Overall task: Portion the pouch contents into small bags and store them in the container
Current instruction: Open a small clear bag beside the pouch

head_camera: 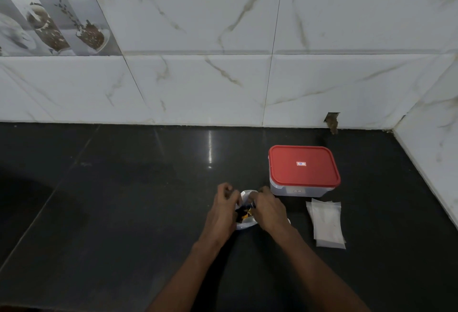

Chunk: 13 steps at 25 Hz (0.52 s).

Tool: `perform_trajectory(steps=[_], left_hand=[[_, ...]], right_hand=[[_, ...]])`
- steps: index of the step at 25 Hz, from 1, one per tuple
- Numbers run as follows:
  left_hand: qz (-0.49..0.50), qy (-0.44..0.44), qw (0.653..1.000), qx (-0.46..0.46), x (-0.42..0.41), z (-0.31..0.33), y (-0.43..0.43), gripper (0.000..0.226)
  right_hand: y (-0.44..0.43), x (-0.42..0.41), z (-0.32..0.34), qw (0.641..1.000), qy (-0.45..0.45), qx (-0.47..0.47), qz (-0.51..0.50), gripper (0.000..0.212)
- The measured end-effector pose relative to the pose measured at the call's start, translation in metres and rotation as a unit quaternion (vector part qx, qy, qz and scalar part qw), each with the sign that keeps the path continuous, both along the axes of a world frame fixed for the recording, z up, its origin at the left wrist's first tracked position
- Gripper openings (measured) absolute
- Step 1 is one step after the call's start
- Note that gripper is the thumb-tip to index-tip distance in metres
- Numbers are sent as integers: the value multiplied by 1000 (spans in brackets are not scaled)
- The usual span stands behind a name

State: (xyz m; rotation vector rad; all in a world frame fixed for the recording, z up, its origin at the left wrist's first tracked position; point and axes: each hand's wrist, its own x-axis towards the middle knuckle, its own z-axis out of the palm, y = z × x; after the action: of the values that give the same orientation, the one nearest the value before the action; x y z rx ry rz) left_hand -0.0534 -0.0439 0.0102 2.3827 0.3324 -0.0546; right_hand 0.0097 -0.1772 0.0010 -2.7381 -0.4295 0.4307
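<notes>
A white pouch (245,222) with dark blue and orange print lies on the black counter between my hands. My left hand (224,210) grips its left side with curled fingers, and my right hand (269,208) pinches its top edge from the right. Both hands cover most of the pouch. A stack of small clear bags (326,222) lies flat to the right of my right hand. Behind the bags stands a translucent container (297,190) with a red lid (304,166) closed on it.
The black stone counter (124,200) runs to a white marble-tiled wall (223,88) at the back and another wall on the right (433,158). A small chipped hole (332,120) shows at the base of the back wall.
</notes>
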Motion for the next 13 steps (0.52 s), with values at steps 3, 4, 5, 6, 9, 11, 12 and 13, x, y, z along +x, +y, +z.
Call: perform_trajectory(steps=[3,4,5,6,9,11,12,13], left_hand=[[15,30,999,-1,3,-5,-5,34],[32,58,998,-4,5,-4,-6,30],[37,69,997,29,6,-5,-9,27],[50,78,995,37,7,-3,-13,26],[57,76,994,45,4,-5,-15,24],[61,61,996,38,3,-3,-15,27],[65,53,995,46,5,-3,-14,31],[67,44,995,58,7,-4,-13,37]], right_hand=[[5,-2,1,999,-14,-49,-11,22],[9,-3,1,998,-17,-61,-29,22],[12,-5,0,996,-19,-65,-51,23],[14,-7,1,995,-22,-60,-76,23],[19,-14,-2,992,-20,-46,-113,23],[18,-18,-5,994,-4,-36,-105,25],[15,-19,-5,995,5,-22,-101,29],[11,-17,-6,995,15,-8,-103,32]])
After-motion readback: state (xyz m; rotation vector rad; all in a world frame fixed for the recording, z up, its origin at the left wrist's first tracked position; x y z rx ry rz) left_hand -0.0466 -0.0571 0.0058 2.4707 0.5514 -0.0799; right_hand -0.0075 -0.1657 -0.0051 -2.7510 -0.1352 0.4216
